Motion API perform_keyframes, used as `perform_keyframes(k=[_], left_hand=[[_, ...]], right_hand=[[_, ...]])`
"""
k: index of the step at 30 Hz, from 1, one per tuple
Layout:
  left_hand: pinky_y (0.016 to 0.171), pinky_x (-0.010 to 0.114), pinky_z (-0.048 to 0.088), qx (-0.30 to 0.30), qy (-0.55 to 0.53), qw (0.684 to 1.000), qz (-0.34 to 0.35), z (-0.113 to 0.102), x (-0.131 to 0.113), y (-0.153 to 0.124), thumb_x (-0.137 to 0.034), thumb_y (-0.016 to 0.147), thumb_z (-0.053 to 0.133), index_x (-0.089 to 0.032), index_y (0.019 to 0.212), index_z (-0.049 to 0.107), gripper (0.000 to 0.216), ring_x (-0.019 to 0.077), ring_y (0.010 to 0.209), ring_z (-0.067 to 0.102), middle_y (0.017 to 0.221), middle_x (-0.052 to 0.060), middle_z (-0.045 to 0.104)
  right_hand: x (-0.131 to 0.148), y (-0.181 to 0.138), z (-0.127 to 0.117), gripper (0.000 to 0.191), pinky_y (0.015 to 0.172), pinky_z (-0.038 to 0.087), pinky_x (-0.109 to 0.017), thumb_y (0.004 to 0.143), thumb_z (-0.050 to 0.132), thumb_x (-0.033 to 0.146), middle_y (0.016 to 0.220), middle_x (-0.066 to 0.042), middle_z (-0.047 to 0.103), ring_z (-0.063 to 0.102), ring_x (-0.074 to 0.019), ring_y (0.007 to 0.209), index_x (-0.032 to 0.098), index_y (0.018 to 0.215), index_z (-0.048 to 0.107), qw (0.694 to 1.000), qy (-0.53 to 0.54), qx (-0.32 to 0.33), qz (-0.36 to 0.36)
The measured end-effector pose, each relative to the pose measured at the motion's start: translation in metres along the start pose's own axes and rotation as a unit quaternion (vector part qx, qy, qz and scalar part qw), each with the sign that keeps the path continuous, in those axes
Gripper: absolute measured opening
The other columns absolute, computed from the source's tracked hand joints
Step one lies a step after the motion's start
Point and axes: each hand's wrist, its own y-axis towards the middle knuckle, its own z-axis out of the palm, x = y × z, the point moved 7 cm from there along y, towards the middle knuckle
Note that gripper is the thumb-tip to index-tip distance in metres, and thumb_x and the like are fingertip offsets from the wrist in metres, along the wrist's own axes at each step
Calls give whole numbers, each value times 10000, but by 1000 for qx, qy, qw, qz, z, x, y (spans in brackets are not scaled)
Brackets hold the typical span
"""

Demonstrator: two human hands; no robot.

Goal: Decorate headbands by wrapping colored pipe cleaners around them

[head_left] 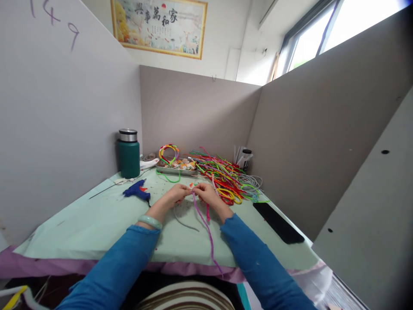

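Observation:
My left hand (179,193) and my right hand (207,193) meet over the middle of the table, fingertips pinched together. Between them is the upper end of a long purple cord (206,226), soft like yarn or a pipe cleaner. Its lower part runs toward me and over the table's front edge. Small orange and green bits show just beyond my fingertips, too small to make out. A short pink twisted cord (208,213) hangs or lies below my right hand; its upper end is hidden. Under my left hand a thin grey strand (185,224) curves across the table cover.
A blue glue gun (137,189) and a green bottle (128,154) stand at left. Behind my hands are a metal tray (177,171) of small pieces and a colourful ring (160,153). A pile of bright cords (222,172) and a black phone-like slab (278,223) lie right. Grey partitions (200,107) enclose the table.

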Motion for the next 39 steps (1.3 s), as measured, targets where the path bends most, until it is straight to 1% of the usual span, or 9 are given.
perform_keyframes(k=[4, 6, 11, 16, 19, 22, 27, 32, 39], left_hand=[[388, 218, 194, 11, 38, 999, 32, 3, 4, 8, -247, 644, 647, -133, 743, 601, 158, 55, 363, 271, 448, -68, 379], [420, 219, 238, -16, 99, 993, 65, 0, 4, 14, -233, 622, 653, -131, 745, 627, 162, 65, 400, 333, 491, -48, 447], [530, 238, 313, -86, 265, 945, 170, -2, -9, 15, -329, 637, 647, -127, 713, 666, 217, 133, 576, 486, 602, 18, 577], [568, 236, 332, -81, 279, 933, 210, 0, -16, 13, -388, 688, 567, -133, 736, 667, 277, 137, 610, 493, 645, 20, 607], [556, 226, 323, -77, 244, 944, 210, -2, -16, 13, -445, 695, 546, -133, 692, 653, 329, 126, 599, 463, 609, 1, 567], [499, 217, 272, -68, 207, 956, 196, -3, -14, 14, -495, 695, 532, -133, 599, 607, 382, 103, 537, 391, 520, -26, 454], [411, 226, 188, -47, 137, 983, 116, -5, -5, 13, -572, 707, 510, -133, 621, 584, 453, 73, 411, 271, 455, -62, 284], [381, 219, 180, -46, 83, 991, 94, -6, 0, 13, -612, 686, 529, -133, 724, 616, 488, 65, 378, 245, 461, -75, 262], [379, 215, 190, -66, 72, 990, 99, -10, 4, 17, -590, 691, 530, -144, 683, 570, 448, 66, 386, 257, 465, -71, 277]], right_hand=[[-3, 3, -1, 120, 457, 298, -204, 704, 552, 282, 497, 50, 450, 399, -90, 466, 165, 687, 568, 1000, -23, -14, -5], [-5, 4, 0, 99, 473, 309, -203, 692, 553, 261, 505, 48, 460, 411, -91, 483, 164, 684, 572, 1000, -23, -14, -9], [-12, 5, 1, 91, 430, 271, -204, 681, 547, 251, 481, 57, 443, 375, -80, 431, 162, 687, 565, 1000, 9, -12, 11], [-15, 8, -2, 145, 402, 231, -204, 678, 582, 298, 471, 59, 437, 358, -68, 411, 158, 653, 549, 998, 62, -8, 18], [-18, 9, -1, 159, 400, 231, -201, 660, 610, 304, 471, 64, 439, 351, -61, 403, 158, 659, 549, 994, 102, 7, 28], [-16, 7, 2, 166, 395, 245, -200, 658, 619, 308, 468, 66, 438, 351, -59, 394, 161, 655, 543, 992, 124, 25, 31], [-10, 1, 4, 168, 392, 257, -202, 684, 609, 318, 461, 62, 436, 356, -62, 391, 162, 660, 552, 992, 118, 28, 36], [-8, 1, 5, 201, 393, 274, -202, 689, 610, 352, 546, 34, 500, 398, -68, 427, 155, 694, 573, 991, 129, 38, 28], [-10, 4, 5, 225, 406, 279, -206, 689, 632, 375, 518, 46, 495, 402, -73, 424, 163, 751, 585, 994, 98, 42, 11]])
